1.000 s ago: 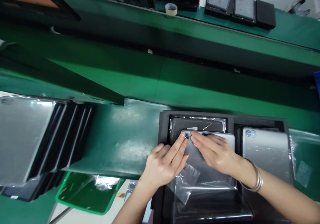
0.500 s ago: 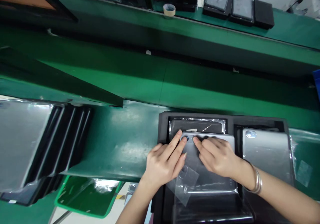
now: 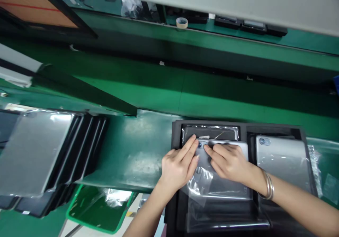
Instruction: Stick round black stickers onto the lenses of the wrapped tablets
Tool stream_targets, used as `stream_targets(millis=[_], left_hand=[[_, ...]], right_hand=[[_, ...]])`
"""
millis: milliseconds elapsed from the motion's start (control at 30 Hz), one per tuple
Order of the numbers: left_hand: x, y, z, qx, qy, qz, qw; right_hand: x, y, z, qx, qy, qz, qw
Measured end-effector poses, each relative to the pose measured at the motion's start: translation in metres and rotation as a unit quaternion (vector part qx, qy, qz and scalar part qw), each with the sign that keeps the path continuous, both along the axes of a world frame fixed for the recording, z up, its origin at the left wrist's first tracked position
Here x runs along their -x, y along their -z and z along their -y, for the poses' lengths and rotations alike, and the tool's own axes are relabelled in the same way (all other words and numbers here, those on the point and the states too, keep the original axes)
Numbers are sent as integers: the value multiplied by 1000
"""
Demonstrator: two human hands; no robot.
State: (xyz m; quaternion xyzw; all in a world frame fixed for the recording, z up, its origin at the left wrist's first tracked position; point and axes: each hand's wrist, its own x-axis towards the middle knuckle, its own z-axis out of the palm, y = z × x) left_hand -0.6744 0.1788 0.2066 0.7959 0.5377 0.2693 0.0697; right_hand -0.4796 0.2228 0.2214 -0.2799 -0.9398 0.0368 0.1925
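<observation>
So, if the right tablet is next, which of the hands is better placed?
Probably the right hand: it is nearer the right tablet, and its forearm lies on that side. The left hand is farther, at the camera of the other tablet.

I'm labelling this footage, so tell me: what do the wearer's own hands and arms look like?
The left hand and right hand are both ungloved, and no sleeves show on the forearms. The right wrist wears shiny, silver-coloured bangles; nothing is visible on the left wrist.
</observation>
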Motion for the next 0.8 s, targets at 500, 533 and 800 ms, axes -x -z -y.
stream_targets(millis=[500, 533, 800], left_hand=[[3, -58, -4, 196, 36, -20, 980], [-2, -65, -2, 200, 48, -13, 979], [-50, -71, 4, 260, 68, -246, 931]], right_hand=[[-45, -39, -18, 236, -1, -43, 971], [-61, -44, -16, 218, 30, -49, 974], [-199, -13, 26, 98, 212, 60, 970]])
